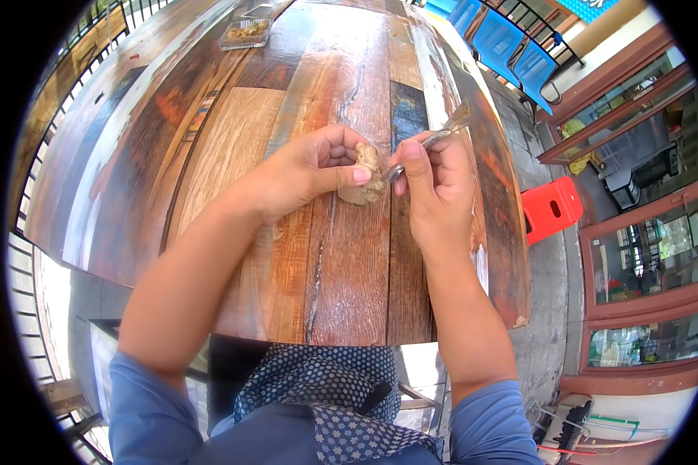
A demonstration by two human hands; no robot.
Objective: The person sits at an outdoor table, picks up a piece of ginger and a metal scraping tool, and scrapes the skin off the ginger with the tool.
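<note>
My left hand is closed on a tan, clay-like lump, with the thumb pressed against its upper part. The lump looks uneven, narrow at the top and wider below. Close by on the right, my right hand grips a slim metal utensil between thumb and fingers. One rounded, shiny end points at the lump; whether it touches is hard to tell. The other end flares out above the hand and carries a brownish tint. Both hands are above a wood-patterned table.
A clear plastic box with brownish pieces inside stands at the table's far left. To the right are a red stool and blue chairs. A metal railing runs along the left, and glass-fronted doors line the right.
</note>
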